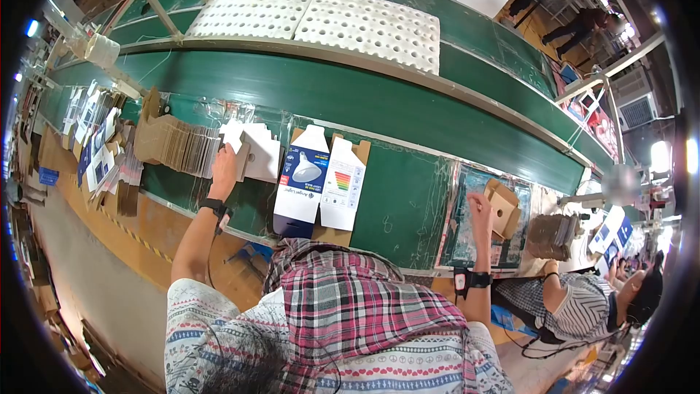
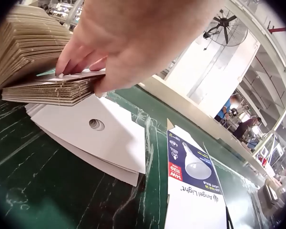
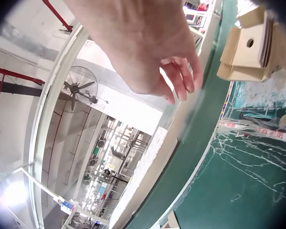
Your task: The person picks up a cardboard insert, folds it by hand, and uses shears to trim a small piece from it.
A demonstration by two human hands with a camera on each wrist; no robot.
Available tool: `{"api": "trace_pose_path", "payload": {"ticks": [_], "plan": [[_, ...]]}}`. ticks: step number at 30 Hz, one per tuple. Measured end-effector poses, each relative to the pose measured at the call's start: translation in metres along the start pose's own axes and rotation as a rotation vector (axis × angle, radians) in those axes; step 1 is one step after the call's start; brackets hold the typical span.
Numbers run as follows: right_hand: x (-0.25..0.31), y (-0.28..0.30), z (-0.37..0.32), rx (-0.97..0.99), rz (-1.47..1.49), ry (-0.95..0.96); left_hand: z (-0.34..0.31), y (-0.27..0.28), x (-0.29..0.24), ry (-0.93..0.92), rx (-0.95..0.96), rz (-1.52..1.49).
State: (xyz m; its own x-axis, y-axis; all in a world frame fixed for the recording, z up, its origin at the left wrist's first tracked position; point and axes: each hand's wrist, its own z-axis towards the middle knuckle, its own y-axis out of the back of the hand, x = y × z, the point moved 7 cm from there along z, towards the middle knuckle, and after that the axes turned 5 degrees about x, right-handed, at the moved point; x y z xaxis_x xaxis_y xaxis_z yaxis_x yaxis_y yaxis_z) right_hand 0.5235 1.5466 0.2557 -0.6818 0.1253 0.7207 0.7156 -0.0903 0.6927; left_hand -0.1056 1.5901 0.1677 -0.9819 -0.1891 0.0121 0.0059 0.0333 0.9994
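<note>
The left hand (image 1: 224, 172) is at the right end of a long row of flat cardboard pieces (image 1: 179, 147). In the left wrist view its fingers and thumb grip the edge of a small stack of cardboard inserts (image 2: 47, 91); white inserts with a hole (image 2: 117, 136) lie under it. The right hand (image 1: 479, 213) is raised beside a folded brown cardboard insert (image 1: 502, 211); in the right wrist view the hand (image 3: 152, 62) has loosely bent fingers and holds nothing, apart from the brown insert (image 3: 250, 45). Between the hands lie a blue-and-white bulb box (image 1: 302, 175) and a white box with coloured bars (image 1: 341, 182).
Printed cartons (image 1: 98, 153) are piled at the far left. White perforated foam trays (image 1: 364, 25) sit beyond the green belt (image 1: 364, 102). A cardboard stack (image 1: 552, 236) stands at the right, near a seated person in stripes (image 1: 583, 306).
</note>
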Motion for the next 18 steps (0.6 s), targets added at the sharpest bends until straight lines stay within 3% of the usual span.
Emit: {"api": "trace_pose_path", "payload": {"ticks": [3,7,10,13,16,18], "plan": [[0.001,-0.006,-0.003,0.022,0.009,0.019,0.003,0.002,0.013,0.021,-0.058,0.015],[0.001,-0.008,-0.007,0.040,0.051,0.015,0.015,0.042,0.033,0.126,0.018,-0.065],[0.009,-0.018,-0.008,0.098,0.131,0.005,0.016,0.104,0.039,-0.015,-0.073,-0.428],[0.044,-0.040,0.002,0.194,0.256,0.011,0.007,0.178,-0.003,-0.156,0.281,-0.642],[0.111,-0.082,0.012,0.305,0.423,0.169,-0.003,0.195,-0.066,-0.384,0.573,-1.211],[0.148,-0.116,0.015,0.441,0.503,0.218,-0.007,0.176,-0.110,-0.408,0.856,-1.121]]}}
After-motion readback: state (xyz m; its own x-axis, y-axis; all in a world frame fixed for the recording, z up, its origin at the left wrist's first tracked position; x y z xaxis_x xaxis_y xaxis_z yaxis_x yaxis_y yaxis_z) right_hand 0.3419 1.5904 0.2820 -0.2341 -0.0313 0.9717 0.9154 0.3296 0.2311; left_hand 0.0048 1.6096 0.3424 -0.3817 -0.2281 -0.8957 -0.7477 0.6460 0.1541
